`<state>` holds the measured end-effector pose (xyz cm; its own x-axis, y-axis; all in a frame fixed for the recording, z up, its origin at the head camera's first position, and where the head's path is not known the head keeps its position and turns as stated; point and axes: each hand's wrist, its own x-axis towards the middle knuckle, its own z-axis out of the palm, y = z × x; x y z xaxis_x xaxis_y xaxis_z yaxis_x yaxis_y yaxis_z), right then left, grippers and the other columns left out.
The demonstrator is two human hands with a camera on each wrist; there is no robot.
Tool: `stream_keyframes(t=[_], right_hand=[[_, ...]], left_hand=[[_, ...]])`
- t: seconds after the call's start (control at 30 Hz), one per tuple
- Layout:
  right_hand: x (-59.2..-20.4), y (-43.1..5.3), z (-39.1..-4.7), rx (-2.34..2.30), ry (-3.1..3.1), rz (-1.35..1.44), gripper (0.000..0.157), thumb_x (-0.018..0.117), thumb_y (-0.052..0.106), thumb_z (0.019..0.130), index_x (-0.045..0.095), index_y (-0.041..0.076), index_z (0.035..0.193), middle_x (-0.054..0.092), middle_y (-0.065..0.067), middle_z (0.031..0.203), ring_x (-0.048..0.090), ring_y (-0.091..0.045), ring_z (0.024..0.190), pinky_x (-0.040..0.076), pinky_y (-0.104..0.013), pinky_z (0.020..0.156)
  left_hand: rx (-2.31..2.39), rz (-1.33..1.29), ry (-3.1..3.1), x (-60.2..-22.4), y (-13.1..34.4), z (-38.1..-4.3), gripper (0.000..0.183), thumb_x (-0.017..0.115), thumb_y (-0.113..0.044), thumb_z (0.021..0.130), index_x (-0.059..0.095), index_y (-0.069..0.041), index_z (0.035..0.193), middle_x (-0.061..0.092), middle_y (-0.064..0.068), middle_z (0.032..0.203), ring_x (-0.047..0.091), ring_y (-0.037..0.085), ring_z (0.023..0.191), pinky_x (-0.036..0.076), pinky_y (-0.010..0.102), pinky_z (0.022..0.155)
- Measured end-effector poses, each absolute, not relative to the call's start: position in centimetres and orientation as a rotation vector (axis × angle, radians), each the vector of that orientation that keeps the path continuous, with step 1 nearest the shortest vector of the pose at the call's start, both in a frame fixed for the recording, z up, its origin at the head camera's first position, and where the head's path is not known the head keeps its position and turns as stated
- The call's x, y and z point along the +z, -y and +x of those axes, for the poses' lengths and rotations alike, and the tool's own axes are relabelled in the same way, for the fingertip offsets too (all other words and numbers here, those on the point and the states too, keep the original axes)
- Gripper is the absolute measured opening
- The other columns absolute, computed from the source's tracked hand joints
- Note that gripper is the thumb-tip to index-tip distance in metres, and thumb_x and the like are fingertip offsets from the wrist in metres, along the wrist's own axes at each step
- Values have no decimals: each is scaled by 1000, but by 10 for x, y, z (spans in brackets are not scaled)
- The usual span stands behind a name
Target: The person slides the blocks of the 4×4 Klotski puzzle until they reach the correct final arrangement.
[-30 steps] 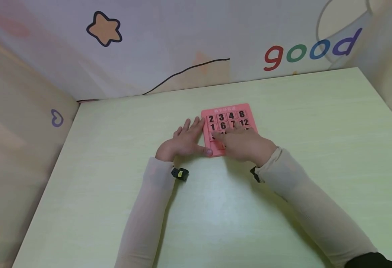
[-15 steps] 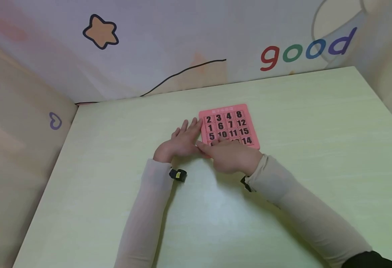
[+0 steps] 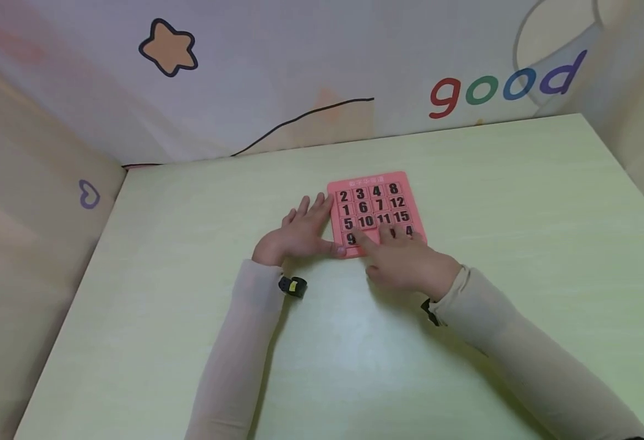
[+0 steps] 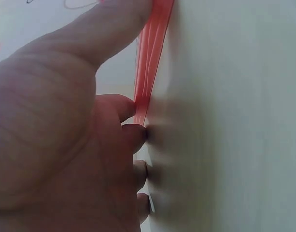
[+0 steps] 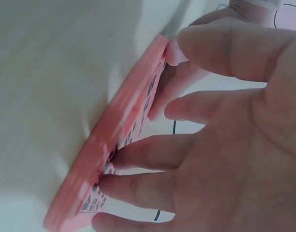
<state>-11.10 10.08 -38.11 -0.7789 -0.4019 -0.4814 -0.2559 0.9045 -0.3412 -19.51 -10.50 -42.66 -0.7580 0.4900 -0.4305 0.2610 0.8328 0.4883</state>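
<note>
A pink sliding number puzzle (image 3: 375, 181) lies flat on the table, its tiles printed with black numbers. My left hand (image 3: 299, 235) rests along its left side, fingers spread and fairly straight, with the thumb at the lower left corner. In the left wrist view, the left thumb and index fingertip touch the puzzle's edge. My right hand (image 3: 410, 263) reaches over the bottom row, several fingertips on or close to the tiles. Its index fingertip is beside the 9 tile (image 3: 350, 239). A pink gap shows right of that tile; other bottom-row tiles are partly covered by the fingers.
The pale green table (image 3: 327, 366) extends around the puzzle. Behind it stands a printed backdrop (image 3: 277, 67) with a star and the word "good". Another panel (image 3: 41, 244) borders the left side.
The right hand swept left across the puzzle's lower part, then back right. The bottom-left slot was a gap and now shows the 9; a gap shows beside it. The left hand stays put.
</note>
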Motion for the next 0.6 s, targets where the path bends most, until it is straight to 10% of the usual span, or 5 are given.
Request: stream_keyframes(t=[0.6], right_hand=[[-389, -92, -105, -555, -2474, -605, 70, 46, 18, 104, 9, 25, 164, 5, -32, 161, 1, -54, 146, 7, -66, 116]], left_hand=[[546, 589, -2460, -424, 105, -195, 111, 72, -56, 87, -4, -25, 163, -12, 1, 168, -20, 27, 151, -6, 51, 120]])
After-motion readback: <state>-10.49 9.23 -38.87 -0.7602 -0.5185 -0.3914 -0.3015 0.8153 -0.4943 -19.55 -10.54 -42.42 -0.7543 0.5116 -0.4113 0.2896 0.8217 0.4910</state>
